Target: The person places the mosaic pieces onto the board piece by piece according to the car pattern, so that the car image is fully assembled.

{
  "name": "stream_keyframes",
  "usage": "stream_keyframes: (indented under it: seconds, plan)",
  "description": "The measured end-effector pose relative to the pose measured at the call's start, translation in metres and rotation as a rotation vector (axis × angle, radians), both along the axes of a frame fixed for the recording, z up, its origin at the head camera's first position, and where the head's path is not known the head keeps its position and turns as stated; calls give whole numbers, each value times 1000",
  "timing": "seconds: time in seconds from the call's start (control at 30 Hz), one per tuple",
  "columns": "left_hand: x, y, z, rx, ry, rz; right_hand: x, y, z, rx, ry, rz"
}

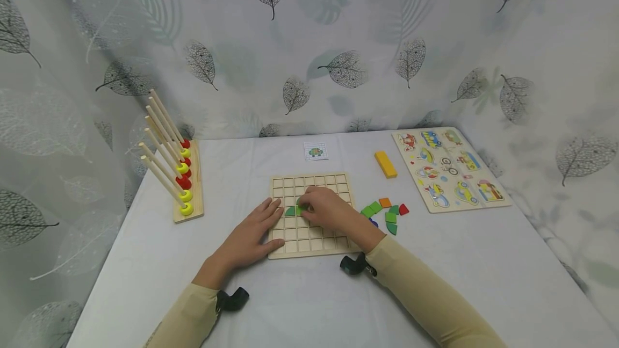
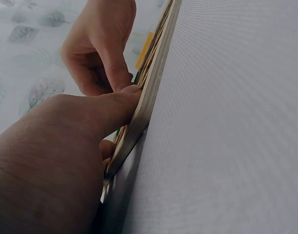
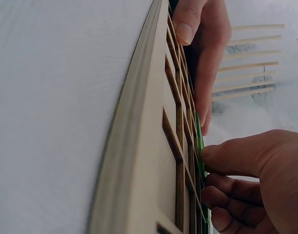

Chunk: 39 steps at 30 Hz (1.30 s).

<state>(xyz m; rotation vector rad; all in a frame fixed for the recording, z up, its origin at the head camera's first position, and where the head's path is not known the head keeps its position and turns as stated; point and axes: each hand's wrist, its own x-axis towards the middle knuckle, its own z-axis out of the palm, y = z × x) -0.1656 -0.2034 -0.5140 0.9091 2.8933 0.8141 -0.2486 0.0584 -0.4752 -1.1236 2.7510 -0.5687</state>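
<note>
Wooden grid board [image 1: 309,244] mid-desk. Right hand [image 1: 329,208] pinches a green square [image 1: 299,210] at a cell — just right of a green quarter-round [image 1: 290,211] set in the grid. Left hand [image 1: 249,238] lies with fingers spread, on the board's left edge. Small picture card [image 1: 316,151] beyond the far edge. To the right: loose coloured pieces [image 1: 390,217], yellow block [image 1: 385,164] farther back, puzzle board [image 1: 452,207] far right. Peg rack [image 1: 195,189] with red and yellow rings — far left.
</note>
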Motion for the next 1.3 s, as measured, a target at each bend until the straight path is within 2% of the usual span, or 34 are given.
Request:
stream_keyframes:
  seconds: [0.2, 0.43, 0.7, 0.9, 1.3]
  plan:
    - [-1, 0, -1, -2, 1, 1, -2, 1, -2, -35, -3, -5]
    - [-1, 1, -2, 3, 9, -1, -2, 10, 10, -91, -63, -60]
    - [0, 1, 0, 2, -3, 7, -7, 29, 24, -117, -19, -30]
    - [1, 0, 0, -7, -10, 9, -7, 42, 37, -144, -20, -37]
    - [0, 0, -3, -5, -3, 6, -8, 74, 47, -136, -24, -111]
